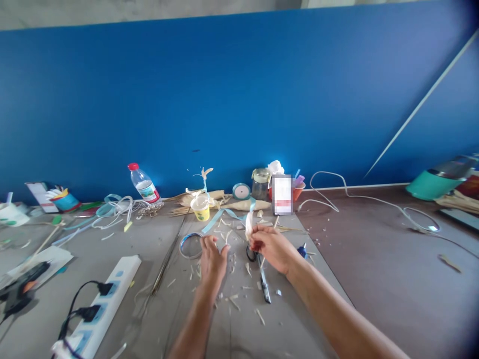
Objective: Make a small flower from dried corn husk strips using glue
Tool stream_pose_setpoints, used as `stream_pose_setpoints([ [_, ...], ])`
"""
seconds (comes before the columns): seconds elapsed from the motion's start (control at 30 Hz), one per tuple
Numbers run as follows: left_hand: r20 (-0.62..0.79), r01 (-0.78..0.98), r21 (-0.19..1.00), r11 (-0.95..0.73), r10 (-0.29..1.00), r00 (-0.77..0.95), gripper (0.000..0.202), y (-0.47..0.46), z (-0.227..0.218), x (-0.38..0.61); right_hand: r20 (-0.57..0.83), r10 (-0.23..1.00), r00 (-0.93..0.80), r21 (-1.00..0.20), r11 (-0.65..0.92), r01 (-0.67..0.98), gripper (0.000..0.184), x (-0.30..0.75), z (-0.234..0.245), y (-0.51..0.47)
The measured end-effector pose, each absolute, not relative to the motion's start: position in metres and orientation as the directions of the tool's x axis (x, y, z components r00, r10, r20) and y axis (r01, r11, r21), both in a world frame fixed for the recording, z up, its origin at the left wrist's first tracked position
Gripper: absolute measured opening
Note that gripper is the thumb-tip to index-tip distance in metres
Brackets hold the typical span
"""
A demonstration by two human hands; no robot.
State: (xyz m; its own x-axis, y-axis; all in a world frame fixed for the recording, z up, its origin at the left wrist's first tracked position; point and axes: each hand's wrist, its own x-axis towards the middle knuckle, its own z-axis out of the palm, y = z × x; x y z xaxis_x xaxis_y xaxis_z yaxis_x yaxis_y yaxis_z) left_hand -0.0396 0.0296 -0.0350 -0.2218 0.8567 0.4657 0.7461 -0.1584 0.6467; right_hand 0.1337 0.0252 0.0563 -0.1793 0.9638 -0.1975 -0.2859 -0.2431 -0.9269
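My right hand (271, 245) is closed in a pinch on a small pale strip of dried husk (248, 224) that stands up from its fingertips. My left hand (211, 259) rests on the grey table (374, 279) with fingers loosely apart, beside a metal ring (189, 245). Black scissors (262, 276) lie just under my right hand among several pale husk scraps. A light blue ribbon (220, 218) runs from the ring toward a ribbon roll (241, 191).
A white power strip (103, 305) with black plugs lies front left, and a glue gun (20, 289) is at the far left. A water bottle (144, 184), yellow cup (201, 208), glass jar (260, 183) and white cable (359, 199) line the blue wall. A teal appliance (437, 180) stands far right.
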Motion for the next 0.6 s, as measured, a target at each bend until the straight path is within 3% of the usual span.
stream_pose_setpoints([
  [0.2, 0.500, 0.693, 0.674, -0.256, 0.848, -0.173, 0.024, 0.027, -0.024, -0.039, -0.242, 0.954, -0.176, -0.882, -0.292, -0.371, 0.004, 0.121, 0.047, 0.004],
  [0.3, 0.437, 0.640, 0.735, -0.223, 0.878, -0.196, 0.023, 0.025, -0.021, -0.036, -0.324, 0.933, -0.160, -0.826, -0.361, -0.433, 0.009, 0.111, 0.036, 0.001],
  [0.47, 0.330, 0.355, 0.904, -0.238, 0.916, -0.227, 0.018, 0.021, -0.014, -0.029, -0.410, 0.888, -0.209, -0.745, -0.458, -0.484, 0.013, 0.095, 0.019, 0.004],
  [0.6, 0.284, 0.143, 0.955, -0.260, 0.939, -0.192, 0.019, 0.016, -0.006, -0.026, -0.427, 0.841, -0.332, -0.678, -0.540, -0.498, 0.012, 0.090, 0.012, 0.007],
])
